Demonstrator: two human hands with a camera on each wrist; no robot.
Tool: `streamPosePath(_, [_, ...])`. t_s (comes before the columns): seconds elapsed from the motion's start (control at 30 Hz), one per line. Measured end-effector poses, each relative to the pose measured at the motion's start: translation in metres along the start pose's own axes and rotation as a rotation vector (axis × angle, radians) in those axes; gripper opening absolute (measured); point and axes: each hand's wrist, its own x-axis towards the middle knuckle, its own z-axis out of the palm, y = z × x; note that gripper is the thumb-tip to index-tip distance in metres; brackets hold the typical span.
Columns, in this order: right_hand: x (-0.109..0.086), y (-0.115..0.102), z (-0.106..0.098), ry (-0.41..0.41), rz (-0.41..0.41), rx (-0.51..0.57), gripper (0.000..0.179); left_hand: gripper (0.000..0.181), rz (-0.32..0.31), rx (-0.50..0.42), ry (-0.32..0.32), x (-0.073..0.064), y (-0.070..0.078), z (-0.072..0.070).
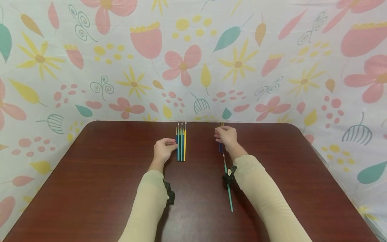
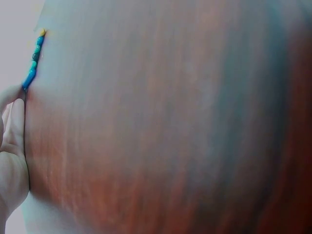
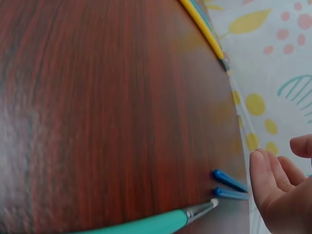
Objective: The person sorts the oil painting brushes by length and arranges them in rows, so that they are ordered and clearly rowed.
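Note:
Several slim paintbrushes lie side by side, bristles toward the back; a yellow paintbrush (image 1: 185, 146) is on the right of the row, teal ones sit between, and a dark blue paintbrush (image 1: 177, 155) is on the left. My left hand (image 1: 164, 150) touches the row's left side with its fingertips. In the left wrist view the brush ends (image 2: 37, 48) show in a line beyond the fingers. My right hand (image 1: 227, 135) hovers over two blue paintbrushes (image 1: 220, 148), partly hiding them; its thumb stands apart from its fingers (image 3: 265, 175). A teal paintbrush (image 1: 230, 200) lies below that hand, partly covered by the wrist camera.
The dark red-brown wooden table (image 1: 99, 174) has rounded back corners. A white cloth (image 1: 187, 50) with printed flowers and leaves hangs right behind its back edge. Both wrists wear small black cameras over pale sleeves.

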Motion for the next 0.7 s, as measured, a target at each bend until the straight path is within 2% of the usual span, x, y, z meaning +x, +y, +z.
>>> streamPosePath(0.23, [-0.006, -0.004, 0.010, -0.068, -0.003, -0.002, 0.041, 0.022, 0.002, 0.001, 0.000, 0.001, -0.001, 0.000])
streamPosePath(0.7, [-0.010, -0.006, 0.029, -0.135, 0.030, 0.026, 0.041, 0.022, 0.013, -0.009, -0.004, 0.001, 0.000, -0.001])
